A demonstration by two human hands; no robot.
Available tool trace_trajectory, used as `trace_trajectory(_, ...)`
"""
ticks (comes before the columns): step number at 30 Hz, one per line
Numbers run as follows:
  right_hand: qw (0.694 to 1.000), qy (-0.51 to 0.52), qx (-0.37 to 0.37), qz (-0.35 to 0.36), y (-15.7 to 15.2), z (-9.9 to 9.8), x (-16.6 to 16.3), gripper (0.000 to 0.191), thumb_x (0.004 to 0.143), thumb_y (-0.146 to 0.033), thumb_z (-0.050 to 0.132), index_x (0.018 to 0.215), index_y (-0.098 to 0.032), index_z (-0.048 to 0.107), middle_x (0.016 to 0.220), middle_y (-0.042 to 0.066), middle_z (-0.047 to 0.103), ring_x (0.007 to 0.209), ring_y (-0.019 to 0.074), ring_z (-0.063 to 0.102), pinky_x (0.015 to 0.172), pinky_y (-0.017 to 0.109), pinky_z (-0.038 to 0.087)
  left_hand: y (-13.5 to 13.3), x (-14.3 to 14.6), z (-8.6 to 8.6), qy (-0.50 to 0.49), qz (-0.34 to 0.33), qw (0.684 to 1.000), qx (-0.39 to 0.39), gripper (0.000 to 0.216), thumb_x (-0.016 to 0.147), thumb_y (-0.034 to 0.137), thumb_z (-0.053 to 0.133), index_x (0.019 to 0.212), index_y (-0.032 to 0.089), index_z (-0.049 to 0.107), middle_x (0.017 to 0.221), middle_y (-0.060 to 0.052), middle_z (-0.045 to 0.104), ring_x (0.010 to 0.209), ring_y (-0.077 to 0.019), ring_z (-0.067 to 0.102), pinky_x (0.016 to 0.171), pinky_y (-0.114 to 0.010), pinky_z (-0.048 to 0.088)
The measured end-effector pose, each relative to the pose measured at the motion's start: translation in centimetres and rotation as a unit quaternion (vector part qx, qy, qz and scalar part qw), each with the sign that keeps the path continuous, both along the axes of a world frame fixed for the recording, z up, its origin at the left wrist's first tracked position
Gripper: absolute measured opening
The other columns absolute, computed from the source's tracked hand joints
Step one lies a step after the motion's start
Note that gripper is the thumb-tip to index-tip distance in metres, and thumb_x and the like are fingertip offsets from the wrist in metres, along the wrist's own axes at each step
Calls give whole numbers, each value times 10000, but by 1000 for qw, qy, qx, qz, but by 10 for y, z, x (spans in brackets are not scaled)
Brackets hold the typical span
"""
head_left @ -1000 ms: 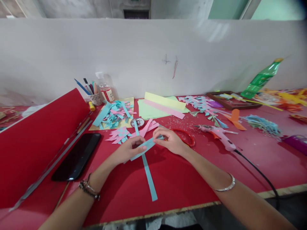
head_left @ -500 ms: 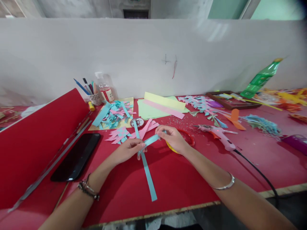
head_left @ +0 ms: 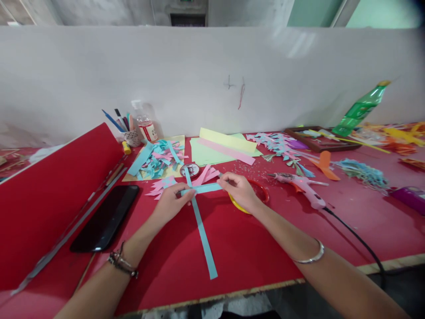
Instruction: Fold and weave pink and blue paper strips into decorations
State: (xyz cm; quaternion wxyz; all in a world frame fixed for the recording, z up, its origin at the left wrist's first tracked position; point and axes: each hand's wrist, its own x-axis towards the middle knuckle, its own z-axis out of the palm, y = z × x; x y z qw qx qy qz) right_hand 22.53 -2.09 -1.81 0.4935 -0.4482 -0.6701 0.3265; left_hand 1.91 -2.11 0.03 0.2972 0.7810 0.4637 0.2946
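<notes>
Both of my hands hold a short blue paper strip (head_left: 202, 188) level over the red table (head_left: 252, 257). My left hand (head_left: 172, 203) pinches its left end and my right hand (head_left: 239, 189) pinches its right end. Under it a long blue strip (head_left: 203, 235) lies flat on the table, running from near a small round tin (head_left: 190, 169) toward the front edge; the held strip crosses over it. Folded pink and blue paper pieces (head_left: 163, 185) lie just beyond my left hand. Red and yellow rings (head_left: 260, 195) rest beside my right hand.
A black phone (head_left: 106, 216) and metal ruler (head_left: 69, 235) lie left, beside a raised red sheet (head_left: 49, 195). A pink glue gun (head_left: 303, 186) with its black cord (head_left: 360, 241) is right. Farther back: paper scraps (head_left: 158, 158), yellow-green sheets (head_left: 221, 148), pen cup (head_left: 131, 135), green bottle (head_left: 360, 108).
The short blue strip has gone from tilted to level and moved slightly away from me, across the long strip. My left hand shifted forward; the yellow ring became visible by my right hand.
</notes>
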Motion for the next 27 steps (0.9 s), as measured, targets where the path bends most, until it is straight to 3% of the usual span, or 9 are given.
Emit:
trace_trajectory(3, 995, -79, 58, 10, -3, 4, -1, 204, 766, -305, 470, 612, -173, 492, 726, 22, 523, 710, 133, 487, 691, 271, 375, 0, 0, -3, 39, 16, 999, 26, 267, 772, 368, 440, 646, 154, 539, 610, 8, 533, 586, -114, 474, 557, -218, 332)
trace_trajectory(8, 959, -233, 130, 97, -15, 16, -3, 116, 757, -295, 511, 763, -207, 587, 1005, 50, 547, 969, 176, 468, 914, 377, 254, -5, 4, -2, 26, -87, 995, 42, 255, 790, 344, 427, 668, 156, 549, 688, -8, 548, 630, -110, 482, 591, -215, 357)
trace_trajectory(12, 938, -283, 119, 160, -19, 19, -5, 143, 791, -313, 484, 771, -223, 593, 1076, 26, 538, 1013, 171, 457, 960, 423, 113, -9, 6, 1, 13, -172, 985, 30, 219, 790, 316, 445, 717, 153, 572, 751, -28, 571, 689, -115, 508, 657, -219, 382)
trace_trajectory(15, 929, -291, 124, 189, -18, 17, -6, 179, 811, -304, 457, 728, -198, 575, 966, 17, 575, 914, 144, 491, 930, 387, 169, -11, 7, 2, 17, -207, 978, 27, 211, 792, 307, 447, 732, 154, 579, 765, -34, 580, 721, -118, 517, 686, -217, 385)
trace_trajectory(17, 927, -294, 123, 200, -16, 16, -7, 223, 825, -304, 430, 685, -172, 542, 767, 10, 575, 753, 117, 497, 821, 311, 290, -10, 6, 1, 27, -189, 981, 33, 215, 791, 311, 445, 734, 152, 578, 764, -35, 579, 714, -121, 516, 672, -219, 384)
trace_trajectory(19, 929, -294, 125, 184, -14, 14, -7, 261, 833, -315, 409, 647, -160, 506, 636, -2, 522, 643, 105, 457, 689, 253, 330, -7, 5, 0, 36, -148, 987, 41, 225, 790, 322, 443, 724, 150, 572, 731, -30, 567, 677, -120, 506, 630, -219, 378)
trace_trajectory(23, 933, -303, 140, 135, -10, 13, -4, 296, 835, -341, 397, 610, -161, 468, 596, -5, 480, 602, 105, 417, 627, 240, 309, -2, 2, -3, 26, -71, 995, 62, 233, 785, 329, 450, 666, 154, 547, 695, -16, 545, 659, -119, 494, 610, -222, 367)
trace_trajectory(27, 929, -314, 145, 133, -12, 14, -3, 283, 827, -356, 407, 629, -166, 476, 610, -2, 492, 624, 112, 428, 647, 245, 306, -2, 2, -3, 11, -63, 996, 55, 227, 783, 318, 454, 646, 157, 538, 713, -17, 540, 678, -120, 496, 625, -227, 369)
